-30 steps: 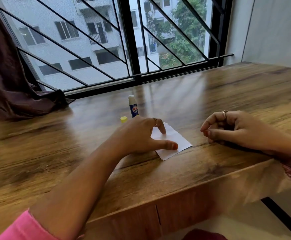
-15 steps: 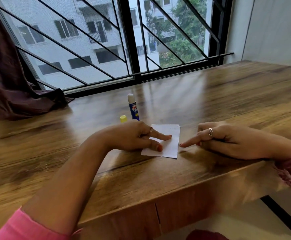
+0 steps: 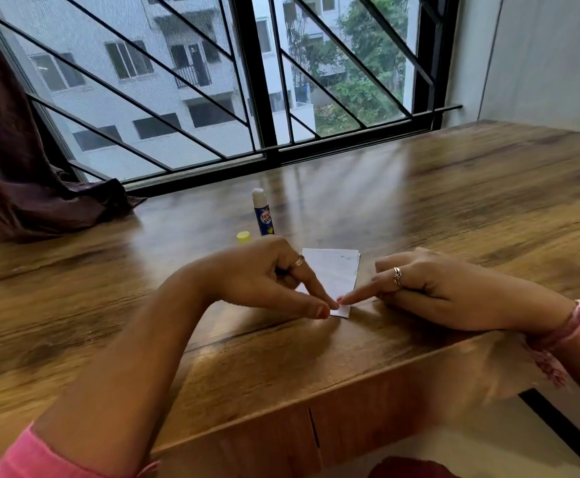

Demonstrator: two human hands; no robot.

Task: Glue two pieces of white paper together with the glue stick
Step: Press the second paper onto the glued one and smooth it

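Two small white papers (image 3: 335,270) lie stacked flat on the wooden table (image 3: 454,208), their far edges slightly offset. My left hand (image 3: 257,277) rests on the stack's left side, with thumb and index finger pressing down at its near corner. My right hand (image 3: 430,288) lies to the right, its index finger stretched out and touching that same near corner; the other fingers are curled. Behind my left hand stands the blue glue stick (image 3: 262,213), upright and uncapped. Its yellow cap (image 3: 243,237) sits on the table just to its left.
A dark curtain (image 3: 33,188) bunches on the table at the far left. A black barred window (image 3: 264,98) runs along the table's far edge, and a grey wall (image 3: 551,60) stands at the right. The table's front edge (image 3: 350,377) is close below my hands.
The paper stack was turned from skewed to nearly square with me. My right hand came in from the right and put its index finger on the near corner; my left fingers slid there too.
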